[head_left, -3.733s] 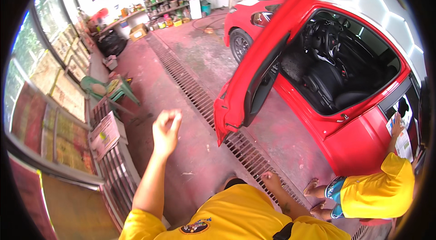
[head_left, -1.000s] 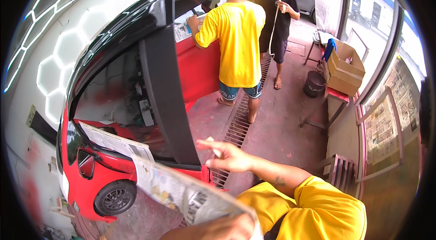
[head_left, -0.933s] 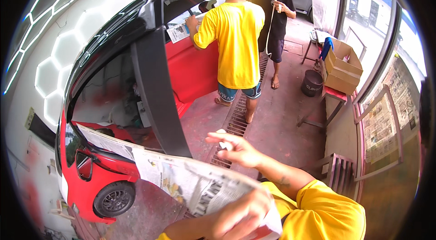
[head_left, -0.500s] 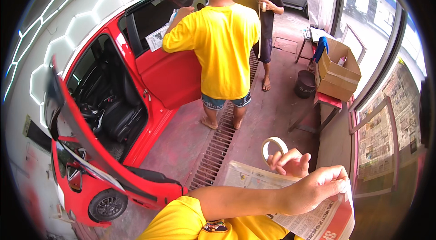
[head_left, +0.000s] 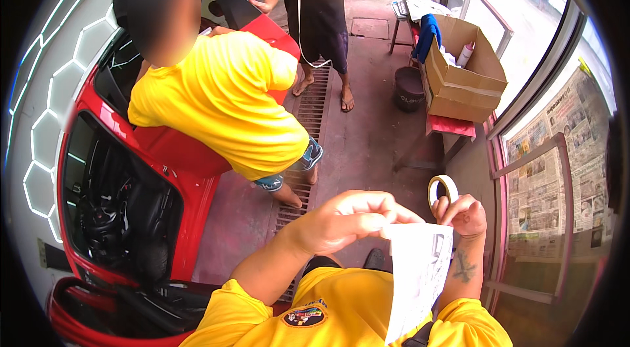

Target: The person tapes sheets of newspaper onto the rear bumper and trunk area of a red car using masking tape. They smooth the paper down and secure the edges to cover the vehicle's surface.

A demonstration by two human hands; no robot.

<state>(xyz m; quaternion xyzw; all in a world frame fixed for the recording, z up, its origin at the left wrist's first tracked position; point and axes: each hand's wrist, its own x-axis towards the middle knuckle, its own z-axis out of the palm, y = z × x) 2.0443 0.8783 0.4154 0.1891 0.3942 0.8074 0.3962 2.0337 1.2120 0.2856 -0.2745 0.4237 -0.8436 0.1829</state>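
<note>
My left hand (head_left: 351, 221) pinches the top edge of a newspaper sheet (head_left: 420, 275) between thumb and fingers. The sheet hangs down in front of my yellow shirt, seen as a narrow upright strip. At the sheet's upper right corner, my right hand (head_left: 464, 214) has its fingers curled, with a roll of cream masking tape (head_left: 450, 184) hooked on them. Whether the right fingertips also grip the paper is hard to make out.
A person in a yellow shirt (head_left: 223, 97) bends at the red car (head_left: 197, 216). Beyond, a person in dark clothes (head_left: 308, 5) holds a long tape strip. At right stand a cardboard box (head_left: 462, 97), a dark bucket (head_left: 409, 89) and a newspaper-covered window (head_left: 558, 170). A floor grate (head_left: 314, 107) runs between.
My left hand has moved left and up, and the sheet now hangs upright. My right hand with the tape has shifted right. The person in yellow has bent leftward toward the car.
</note>
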